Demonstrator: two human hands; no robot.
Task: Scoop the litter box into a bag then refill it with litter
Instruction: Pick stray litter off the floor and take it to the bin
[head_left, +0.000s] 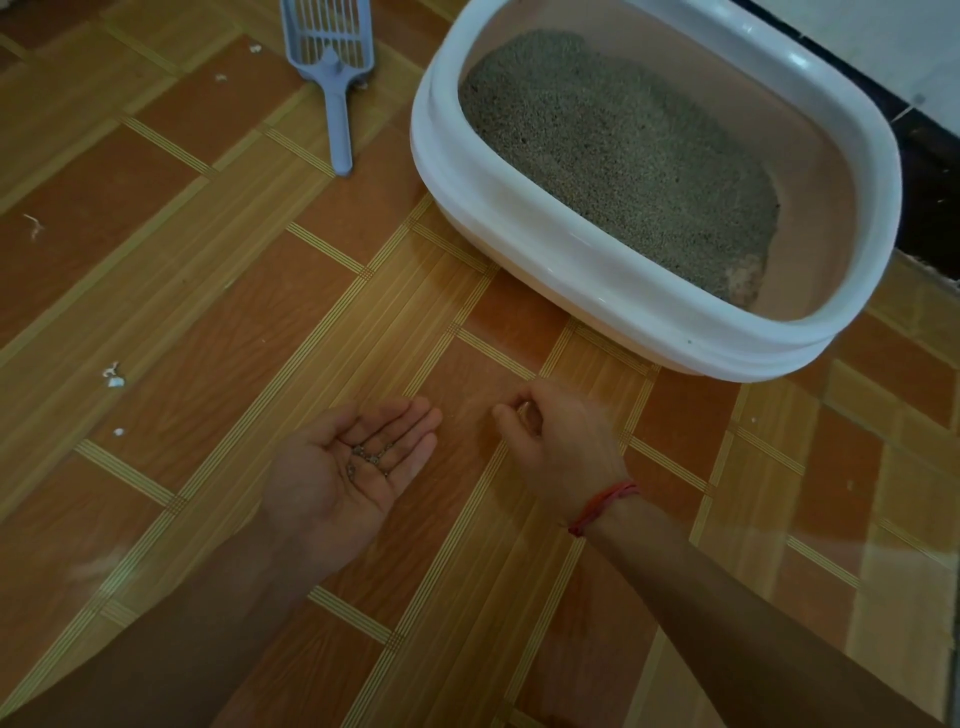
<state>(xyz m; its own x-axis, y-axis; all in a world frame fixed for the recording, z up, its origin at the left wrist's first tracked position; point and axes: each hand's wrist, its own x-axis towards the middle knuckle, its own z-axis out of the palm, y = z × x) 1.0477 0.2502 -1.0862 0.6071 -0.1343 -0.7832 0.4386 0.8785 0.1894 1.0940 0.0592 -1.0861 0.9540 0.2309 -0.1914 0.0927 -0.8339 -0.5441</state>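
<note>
- The left hand (347, 470) lies palm up with the fingers spread flat, low over the floor (218, 291).
- A few dark litter grains (370, 457) rest loose in that cupped palm, near the base of the fingers.
- The right hand (556, 441) hovers just beside the left hand, back up, its fingertips (506, 413) drawn together in a pinch; whether a grain sits between them cannot be told.
- A red thread bracelet (602, 506) circles the right wrist.
- The litter box (524, 218), white-rimmed with a pinkish inside, stands ahead of the right hand and a little to its right, near but apart from it.
- Grey litter (623, 150) covers most of the box's bottom; a pale clump (745, 280) sits at the corner nearest the right hand.
- A blue slotted scoop (332, 67) lies on the floor well ahead of the left hand, its handle pointing back toward the hand, just left of the box.
- Small white scraps (113, 375) lie scattered on the floor to the left of the left hand.
</note>
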